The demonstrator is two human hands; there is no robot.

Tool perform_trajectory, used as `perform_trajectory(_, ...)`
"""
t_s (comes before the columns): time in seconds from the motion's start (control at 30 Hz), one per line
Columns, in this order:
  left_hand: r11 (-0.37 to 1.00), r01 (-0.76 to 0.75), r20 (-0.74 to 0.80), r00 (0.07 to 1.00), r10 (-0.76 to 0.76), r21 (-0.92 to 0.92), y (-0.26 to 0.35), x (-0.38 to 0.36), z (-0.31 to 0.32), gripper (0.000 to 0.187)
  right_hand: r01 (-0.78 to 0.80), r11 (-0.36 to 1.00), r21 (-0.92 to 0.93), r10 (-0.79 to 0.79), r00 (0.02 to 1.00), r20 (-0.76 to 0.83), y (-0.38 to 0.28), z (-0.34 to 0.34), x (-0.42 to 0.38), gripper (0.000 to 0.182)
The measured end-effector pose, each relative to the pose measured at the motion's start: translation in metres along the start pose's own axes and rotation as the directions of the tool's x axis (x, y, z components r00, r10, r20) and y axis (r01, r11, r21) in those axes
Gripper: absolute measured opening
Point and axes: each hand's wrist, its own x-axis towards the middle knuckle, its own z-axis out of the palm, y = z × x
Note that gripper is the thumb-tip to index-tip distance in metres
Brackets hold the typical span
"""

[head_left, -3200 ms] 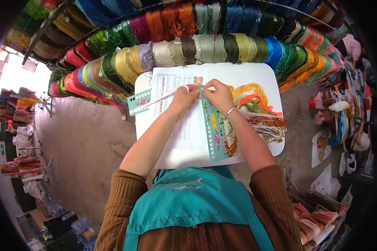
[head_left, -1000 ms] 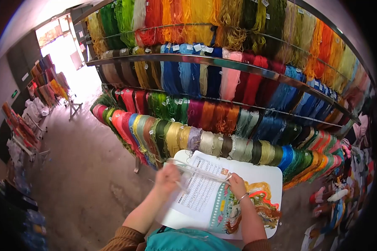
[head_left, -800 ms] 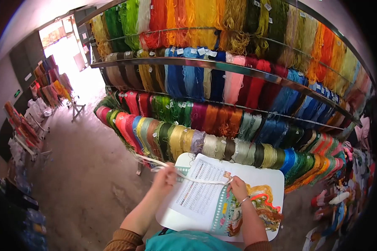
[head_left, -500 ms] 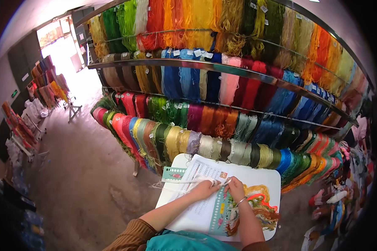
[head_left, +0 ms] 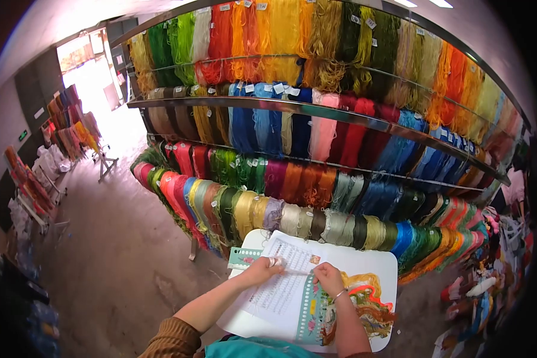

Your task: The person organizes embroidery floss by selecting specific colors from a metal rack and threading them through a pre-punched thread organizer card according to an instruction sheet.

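My left hand (head_left: 261,271) is closed around white thread (head_left: 298,272), some of it bunched at the fingers. The strand runs across to my right hand (head_left: 329,279), which pinches its other end. Both hands are above a printed sheet (head_left: 275,301) with rows of small text and a little picture in one corner. To the right of the sheet, under my right wrist, lies a green card with holes (head_left: 307,316) and a flower print. Looped skeins in several colours (head_left: 370,304) hang from its side. A second green card (head_left: 244,257) sticks out left of the sheet.
A white board or small table (head_left: 373,259) bears the papers. Ahead stands a metal rack (head_left: 334,113) full of coloured thread skeins with tags. More racks of skeins (head_left: 71,122) stand at the left near a bright doorway (head_left: 95,71). Heaped skeins (head_left: 483,292) lie at the right.
My left hand has moved left and slightly up, away from my right hand, drawing the white thread out between them. The loose strands trailing to the left are no longer spread out there.
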Motion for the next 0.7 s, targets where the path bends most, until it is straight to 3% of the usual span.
perform_trajectory(0.13, 0.989, 0.120, -0.026, 0.993, -0.118, 0.086, -0.011, -0.001, -0.015, 0.025, 0.003, 0.998, -0.064, -0.004, 1.000, -0.010, 0.004, -0.004, 0.002, 0.013)
perform_trajectory(0.23, 0.994, -0.007, -0.045, 0.999, 0.003, -0.107, -0.025, -0.012, -0.052, 0.025, 0.003, 0.996, -0.084, -0.006, 0.999, -0.035, 0.004, 0.000, 0.002, 0.013)
perform_trajectory(0.3, 0.946, 0.322, -0.065, 0.944, -0.323, -0.024, -0.003, -0.030, -0.094, 0.022, 0.026, 0.990, -0.140, -0.039, 0.995, -0.089, 0.006, 0.002, 0.003, 0.013)
perform_trajectory(0.33, 0.987, 0.141, -0.143, 0.978, -0.151, -0.074, -0.021, -0.037, -0.114, 0.022, 0.033, 0.987, -0.159, -0.052, 0.991, -0.119, 0.012, 0.002, 0.004, 0.013)
perform_trajectory(0.37, 0.980, 0.181, -0.187, 0.963, -0.193, -0.082, -0.019, -0.050, -0.140, 0.022, 0.009, 0.989, -0.144, -0.030, 0.989, -0.144, 0.004, 0.004, 0.002, 0.012)
perform_trajectory(0.4, 0.995, 0.065, -0.245, 0.966, -0.082, -0.078, -0.031, -0.060, -0.166, 0.022, -0.008, 0.989, -0.149, -0.017, 0.986, -0.167, 0.005, 0.004, 0.004, 0.012)
perform_trajectory(0.43, 0.977, 0.215, -0.248, 0.946, -0.206, 0.008, -0.033, -0.073, -0.198, 0.022, -0.029, 0.987, -0.156, -0.001, 0.982, -0.190, 0.010, 0.003, 0.006, 0.012)
perform_trajectory(0.5, 0.997, 0.074, -0.312, 0.948, -0.065, 0.019, -0.055, -0.102, -0.253, 0.020, -0.053, 0.970, -0.237, -0.006, 0.970, -0.243, 0.011, 0.004, 0.009, 0.014)
perform_trajectory(0.6, 0.920, 0.300, -0.437, 0.883, -0.169, 0.251, -0.073, -0.144, -0.331, 0.025, -0.090, 0.887, -0.453, -0.058, 0.952, -0.302, 0.009, 0.008, 0.010, 0.018)
perform_trajectory(0.7, 0.824, 0.399, -0.477, 0.860, -0.183, 0.403, -0.051, -0.181, -0.383, 0.025, -0.103, 0.848, -0.520, -0.095, 0.935, -0.341, 0.020, 0.003, 0.015, 0.019)
